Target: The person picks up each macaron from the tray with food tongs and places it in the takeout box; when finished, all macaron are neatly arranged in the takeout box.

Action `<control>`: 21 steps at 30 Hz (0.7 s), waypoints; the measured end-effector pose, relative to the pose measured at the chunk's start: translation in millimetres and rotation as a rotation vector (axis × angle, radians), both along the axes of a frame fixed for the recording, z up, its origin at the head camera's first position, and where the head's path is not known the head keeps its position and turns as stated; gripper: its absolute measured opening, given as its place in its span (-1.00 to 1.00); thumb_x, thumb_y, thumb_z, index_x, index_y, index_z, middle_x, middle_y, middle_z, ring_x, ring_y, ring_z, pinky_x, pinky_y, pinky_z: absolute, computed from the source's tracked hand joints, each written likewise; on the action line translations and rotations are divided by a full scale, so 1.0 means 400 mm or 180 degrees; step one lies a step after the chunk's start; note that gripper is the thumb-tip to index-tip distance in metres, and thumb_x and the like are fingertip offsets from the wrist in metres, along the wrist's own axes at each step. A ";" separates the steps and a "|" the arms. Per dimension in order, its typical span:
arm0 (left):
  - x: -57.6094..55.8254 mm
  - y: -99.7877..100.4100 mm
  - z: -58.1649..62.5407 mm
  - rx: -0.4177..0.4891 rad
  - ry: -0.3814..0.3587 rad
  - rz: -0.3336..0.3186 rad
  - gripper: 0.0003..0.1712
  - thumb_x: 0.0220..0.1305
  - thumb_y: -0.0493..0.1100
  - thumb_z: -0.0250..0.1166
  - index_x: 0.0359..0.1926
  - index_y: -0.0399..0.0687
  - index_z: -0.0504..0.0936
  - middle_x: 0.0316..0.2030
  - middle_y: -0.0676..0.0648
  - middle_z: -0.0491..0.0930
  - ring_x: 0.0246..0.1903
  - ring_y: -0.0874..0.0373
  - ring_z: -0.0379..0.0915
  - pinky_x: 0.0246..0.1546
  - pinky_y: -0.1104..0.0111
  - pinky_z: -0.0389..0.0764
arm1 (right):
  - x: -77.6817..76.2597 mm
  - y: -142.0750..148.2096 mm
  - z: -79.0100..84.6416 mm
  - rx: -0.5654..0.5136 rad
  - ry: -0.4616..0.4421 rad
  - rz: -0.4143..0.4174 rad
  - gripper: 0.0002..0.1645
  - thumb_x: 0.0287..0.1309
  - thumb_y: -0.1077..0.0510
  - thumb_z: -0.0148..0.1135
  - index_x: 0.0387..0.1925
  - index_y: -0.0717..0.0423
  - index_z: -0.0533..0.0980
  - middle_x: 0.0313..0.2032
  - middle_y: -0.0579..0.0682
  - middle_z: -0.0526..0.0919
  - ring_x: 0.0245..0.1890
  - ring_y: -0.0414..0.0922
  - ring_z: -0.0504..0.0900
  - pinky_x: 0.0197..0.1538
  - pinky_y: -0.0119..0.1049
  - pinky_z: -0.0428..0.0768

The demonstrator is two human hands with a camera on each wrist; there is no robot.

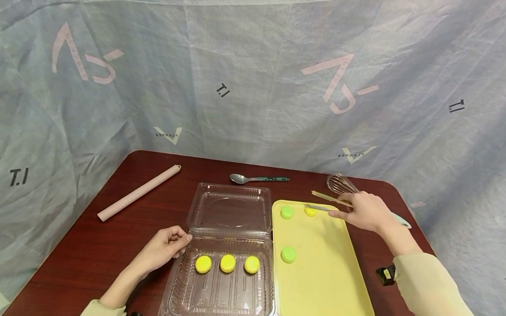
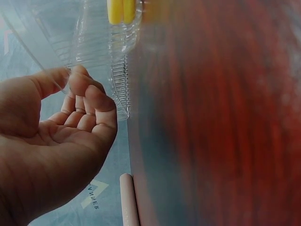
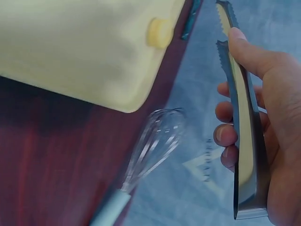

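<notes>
We hold the tongs (image 3: 247, 155), arms apart, in the right hand (image 1: 365, 212) at the tray's (image 1: 320, 276) far right corner near its yellow macaron (image 1: 310, 212), left hand (image 1: 164, 247) pinching the clear container (image 1: 225, 312), three yellow macarons (image 1: 228, 263) inside, left of the tray.

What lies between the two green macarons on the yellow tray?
In the head view, only bare yellow tray separates the far green macaron and near green macaron.

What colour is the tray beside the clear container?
The tray is pale yellow, clearest in the head view.
</notes>
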State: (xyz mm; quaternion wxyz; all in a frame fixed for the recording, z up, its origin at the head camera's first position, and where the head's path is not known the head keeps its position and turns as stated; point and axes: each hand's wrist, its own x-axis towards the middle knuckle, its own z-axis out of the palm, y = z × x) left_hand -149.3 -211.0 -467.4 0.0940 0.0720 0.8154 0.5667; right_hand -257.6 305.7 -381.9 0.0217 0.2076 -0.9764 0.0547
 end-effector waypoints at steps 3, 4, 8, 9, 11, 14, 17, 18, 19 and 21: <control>0.000 0.000 0.001 0.0006 -0.0007 -0.0004 -0.69 0.43 -0.09 0.26 -0.28 -0.30 0.53 -0.56 -0.05 0.47 -0.58 0.22 0.35 -0.55 0.44 0.39 | -0.007 0.015 -0.028 -0.0065 -0.0022 -0.0078 -0.24 0.09 -0.39 0.35 0.02 0.16 0.65 -0.22 0.06 0.75 -0.47 -0.10 0.62 -0.37 -0.04 0.55; 0.000 0.000 0.002 0.0008 -0.0009 -0.0005 -0.69 0.43 -0.09 0.25 -0.28 -0.30 0.53 -0.56 -0.05 0.47 -0.58 0.22 0.35 -0.55 0.44 0.39 | -0.008 0.019 -0.038 -0.0095 -0.0024 -0.0104 -0.25 0.08 -0.39 0.36 0.01 0.14 0.66 -0.21 0.05 0.74 -0.43 -0.07 0.64 -0.34 -0.01 0.55; 0.000 0.000 0.001 0.0011 -0.0011 -0.0005 -0.69 0.43 -0.09 0.26 -0.28 -0.30 0.52 -0.56 -0.05 0.47 -0.58 0.22 0.35 -0.55 0.44 0.39 | -0.010 0.031 -0.074 -0.0194 0.0001 -0.0167 -0.31 0.08 -0.36 0.38 -0.03 0.11 0.67 -0.18 0.05 0.74 -0.28 0.04 0.68 -0.24 0.08 0.57; 0.000 0.001 0.001 0.0010 -0.0006 -0.0007 -0.69 0.43 -0.09 0.26 -0.28 -0.30 0.52 -0.56 -0.05 0.47 -0.58 0.22 0.35 -0.55 0.44 0.39 | -0.010 0.034 -0.082 -0.0201 0.0013 -0.0173 -0.32 0.08 -0.35 0.39 -0.04 0.11 0.67 -0.19 0.04 0.74 -0.27 0.04 0.68 -0.23 0.08 0.56; 0.000 0.002 0.000 0.0014 0.0002 -0.0010 -0.70 0.43 -0.10 0.25 -0.28 -0.31 0.53 -0.56 -0.05 0.47 -0.58 0.22 0.36 -0.56 0.44 0.40 | -0.009 0.038 -0.098 -0.0200 0.0025 -0.0167 -0.34 0.09 -0.34 0.39 -0.06 0.12 0.67 -0.21 0.05 0.74 -0.29 0.03 0.68 -0.24 0.06 0.57; -0.001 0.003 0.000 0.0008 0.0018 -0.0019 -0.70 0.43 -0.11 0.25 -0.28 -0.32 0.53 -0.56 -0.04 0.47 -0.58 0.22 0.36 -0.55 0.45 0.41 | -0.007 0.044 -0.117 -0.0181 0.0048 -0.0159 -0.36 0.10 -0.31 0.39 -0.06 0.14 0.67 -0.23 0.05 0.74 -0.31 0.02 0.68 -0.25 0.04 0.58; -0.001 0.003 0.003 -0.0001 0.0012 -0.0015 -0.70 0.43 -0.11 0.25 -0.28 -0.32 0.53 -0.56 -0.05 0.47 -0.58 0.22 0.37 -0.55 0.45 0.41 | -0.007 0.048 -0.132 -0.0182 0.0043 -0.0166 -0.37 0.11 -0.30 0.39 -0.06 0.14 0.67 -0.25 0.04 0.74 -0.34 0.00 0.68 -0.29 0.01 0.59; 0.000 0.003 0.004 -0.0008 0.0008 -0.0012 -0.70 0.43 -0.11 0.25 -0.28 -0.31 0.53 -0.56 -0.05 0.47 -0.58 0.21 0.37 -0.55 0.44 0.41 | -0.007 0.050 -0.136 -0.0185 0.0040 -0.0168 -0.37 0.11 -0.30 0.39 -0.06 0.14 0.67 -0.26 0.03 0.74 -0.36 -0.02 0.67 -0.30 0.00 0.59; 0.000 0.002 0.005 -0.0012 0.0005 -0.0008 -0.70 0.43 -0.11 0.25 -0.28 -0.31 0.53 -0.56 -0.05 0.47 -0.58 0.21 0.37 -0.55 0.44 0.41 | -0.007 0.051 -0.140 -0.0188 0.0028 -0.0176 -0.37 0.11 -0.30 0.39 -0.06 0.13 0.67 -0.27 0.03 0.74 -0.38 -0.04 0.67 -0.32 -0.02 0.58; 0.000 0.001 0.007 -0.0018 0.0001 -0.0001 -0.71 0.43 -0.11 0.25 -0.29 -0.30 0.52 -0.56 -0.05 0.48 -0.57 0.21 0.37 -0.55 0.44 0.41 | -0.008 0.053 -0.148 -0.0199 -0.0007 -0.0187 -0.37 0.12 -0.32 0.38 -0.06 0.12 0.67 -0.28 0.01 0.73 -0.42 -0.08 0.64 -0.37 -0.06 0.57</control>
